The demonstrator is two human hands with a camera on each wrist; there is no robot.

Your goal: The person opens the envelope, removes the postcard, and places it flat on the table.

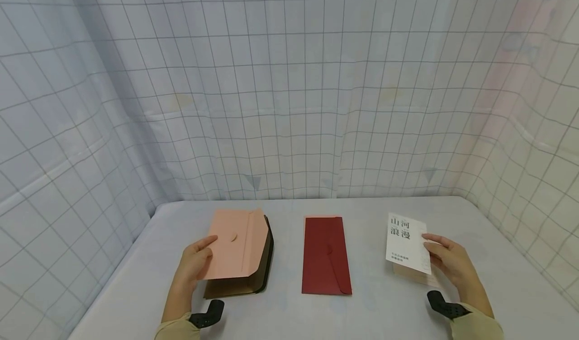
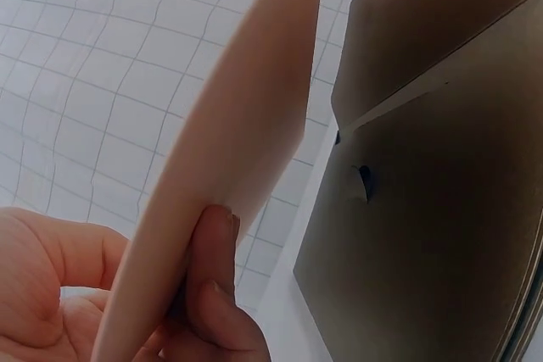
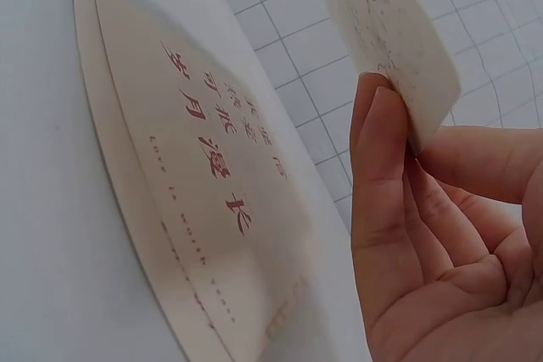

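My left hand [image 1: 192,259] pinches a pink envelope [image 1: 239,244] by its left side, thumb on one face and fingers on the other. The envelope is lifted and tilted over a stack of olive-brown envelopes [image 2: 441,235], which it partly covers in the head view. At the right, my right hand [image 1: 454,262] holds a white postcard [image 1: 402,244] with dark Chinese characters by its right edge, between thumb and fingertips. Beneath that card lie cream cards [image 3: 187,150] with red-brown lettering, largely hidden in the head view.
Between the two hands a dark red envelope [image 1: 325,259] lies on the white table [image 1: 289,315], with a pink edge [image 1: 322,216] showing behind its top. White grid-patterned curtains [image 1: 289,104] stand around the back and sides of the table.
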